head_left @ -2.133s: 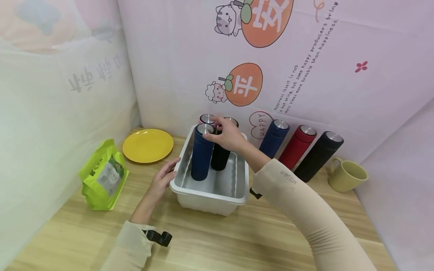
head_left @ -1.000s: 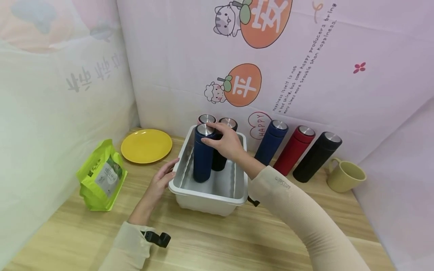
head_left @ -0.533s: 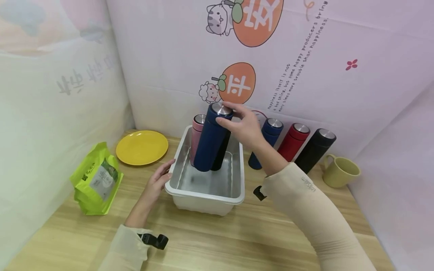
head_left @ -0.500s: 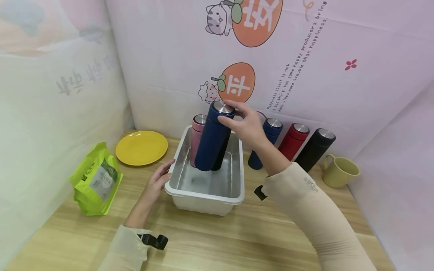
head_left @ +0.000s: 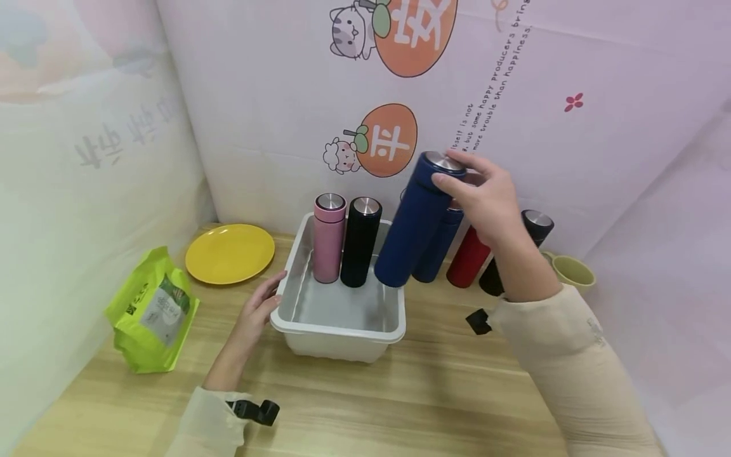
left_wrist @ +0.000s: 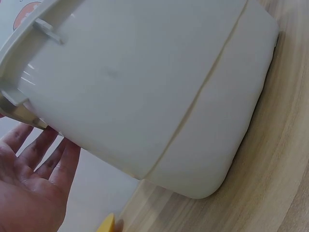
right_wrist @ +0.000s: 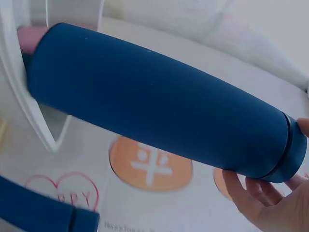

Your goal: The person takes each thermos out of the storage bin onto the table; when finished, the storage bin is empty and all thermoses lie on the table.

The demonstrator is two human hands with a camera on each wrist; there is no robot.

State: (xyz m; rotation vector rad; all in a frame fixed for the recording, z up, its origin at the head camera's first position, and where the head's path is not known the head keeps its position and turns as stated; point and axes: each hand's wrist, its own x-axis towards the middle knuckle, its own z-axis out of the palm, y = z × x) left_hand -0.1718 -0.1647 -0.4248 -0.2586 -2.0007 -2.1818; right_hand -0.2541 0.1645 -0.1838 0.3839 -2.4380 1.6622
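Note:
My right hand [head_left: 489, 200] grips a dark blue thermos flask [head_left: 414, 222] around its steel-topped cap. The flask hangs tilted, its lower end over the right rim of a light grey plastic tub [head_left: 342, 329]. In the right wrist view, the fingers and thumb hold the cap end of the blue flask [right_wrist: 159, 104]. Inside the tub, a pink flask [head_left: 328, 251] and a black flask [head_left: 358, 251] stand side by side at the back. My left hand [head_left: 254, 311] rests at the tub's left rim; the left wrist view shows its extended fingers [left_wrist: 65, 166] touching the outer wall.
Right of the tub stand another blue flask [head_left: 436, 247], a red flask [head_left: 468, 260] and a black flask [head_left: 538, 223], partly hidden by my right arm. Beyond is a green mug [head_left: 573, 271]. On the left are a yellow plate [head_left: 230, 254] and a green pouch [head_left: 151, 311].
My right hand has lifted the blue flask from the front of the tub and carried it up and right, uncovering the pink and black flasks. The left hand stays at the rim.

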